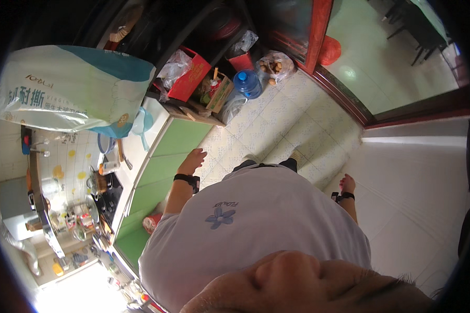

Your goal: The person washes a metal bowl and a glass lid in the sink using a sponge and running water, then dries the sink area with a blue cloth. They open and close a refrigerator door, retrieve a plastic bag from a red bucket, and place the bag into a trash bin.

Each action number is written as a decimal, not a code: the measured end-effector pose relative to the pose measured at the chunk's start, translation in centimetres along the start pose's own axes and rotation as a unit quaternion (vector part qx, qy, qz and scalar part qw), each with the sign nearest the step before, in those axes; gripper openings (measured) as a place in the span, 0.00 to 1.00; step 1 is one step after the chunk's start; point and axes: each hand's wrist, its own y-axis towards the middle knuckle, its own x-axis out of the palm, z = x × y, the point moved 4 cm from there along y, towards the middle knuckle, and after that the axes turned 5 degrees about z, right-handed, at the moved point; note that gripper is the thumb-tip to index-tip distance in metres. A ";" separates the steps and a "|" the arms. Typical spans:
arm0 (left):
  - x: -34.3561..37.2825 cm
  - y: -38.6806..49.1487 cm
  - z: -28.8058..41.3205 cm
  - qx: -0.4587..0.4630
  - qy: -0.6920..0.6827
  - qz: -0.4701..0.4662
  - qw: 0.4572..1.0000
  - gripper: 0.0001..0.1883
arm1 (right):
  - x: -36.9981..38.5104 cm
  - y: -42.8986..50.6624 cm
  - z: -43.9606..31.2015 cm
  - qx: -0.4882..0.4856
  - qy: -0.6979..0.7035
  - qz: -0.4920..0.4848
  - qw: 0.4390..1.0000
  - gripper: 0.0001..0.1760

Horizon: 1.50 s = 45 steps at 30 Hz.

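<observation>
My left hand (196, 159) hangs beside my body near the green cabinet fronts (156, 172), its fingers slightly bent and spread, with nothing in it. Over the white wall or panel side, my right hand (347, 183) hangs with curled fingers; no held object shows, and its palm side is hidden. Each wrist wears a black strap with a small dark device. Between the hands are my light shirt (258, 195) with a blue flower and, beyond its hem, my feet on the patterned tile floor (258, 129).
Ahead stand a blue water jug (248, 84), a clear bag of round brown produce (276, 66), a red box (190, 74) and a cardboard box (219, 96). A large plastic package (74, 90) is at upper left. A counter with a dipper (144, 125) and stove (111, 195) lies left; a red door frame (317, 39), right.
</observation>
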 end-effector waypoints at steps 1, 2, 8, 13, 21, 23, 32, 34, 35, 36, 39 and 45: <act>0.0 -0.6 -1.7 -0.034 -0.028 -0.002 0.999 0.27 | 1.2 -0.2 -1.0 -0.166 -0.238 -0.051 0.956 0.08; -0.1 -1.2 -3.2 -0.066 -0.059 -0.003 0.996 0.26 | 2.3 -1.1 -2.0 -0.365 -0.434 -0.020 0.823 0.09; 0.9 -5.6 -9.8 -0.172 -0.168 0.055 0.969 0.24 | 7.8 -2.6 -0.9 -0.282 -0.594 -0.235 0.716 0.14; 2.1 -8.3 -12.9 -0.212 -0.216 0.081 0.950 0.20 | 10.5 -0.2 -2.4 -0.198 -0.582 -0.273 0.740 0.13; 4.8 -12.9 -15.4 -0.251 -0.319 0.084 0.910 0.23 | 17.2 4.6 -9.6 -0.003 -0.315 -0.154 0.936 0.11; 5.5 -12.9 -15.0 -0.254 -0.319 0.070 0.911 0.24 | 19.3 4.1 -11.0 -0.044 -0.329 -0.173 0.927 0.13; 3.6 -2.8 -7.4 -0.162 -0.336 0.016 0.928 0.24 | 21.4 2.3 -9.0 -0.041 -0.391 -0.199 0.898 0.15; 3.3 2.7 -4.3 -0.145 -0.309 -0.004 0.940 0.26 | 19.9 1.9 -8.7 -0.018 -0.390 -0.179 0.903 0.16; 3.3 5.8 -2.6 -0.131 -0.302 -0.017 0.944 0.27 | 19.3 1.5 -8.5 -0.010 -0.393 -0.175 0.903 0.16; 3.5 8.8 -0.9 -0.128 -0.304 -0.026 0.944 0.27 | 18.2 1.1 -8.8 -0.013 -0.404 -0.167 0.899 0.17; 4.7 19.1 4.9 -0.096 -0.320 -0.067 0.940 0.25 | 15.6 -1.0 -9.7 -0.008 -0.355 -0.150 0.923 0.16; 11.2 37.2 15.2 -0.110 -0.344 -0.122 0.925 0.21 | 15.2 -3.7 -10.0 0.038 -0.327 -0.013 0.944 0.14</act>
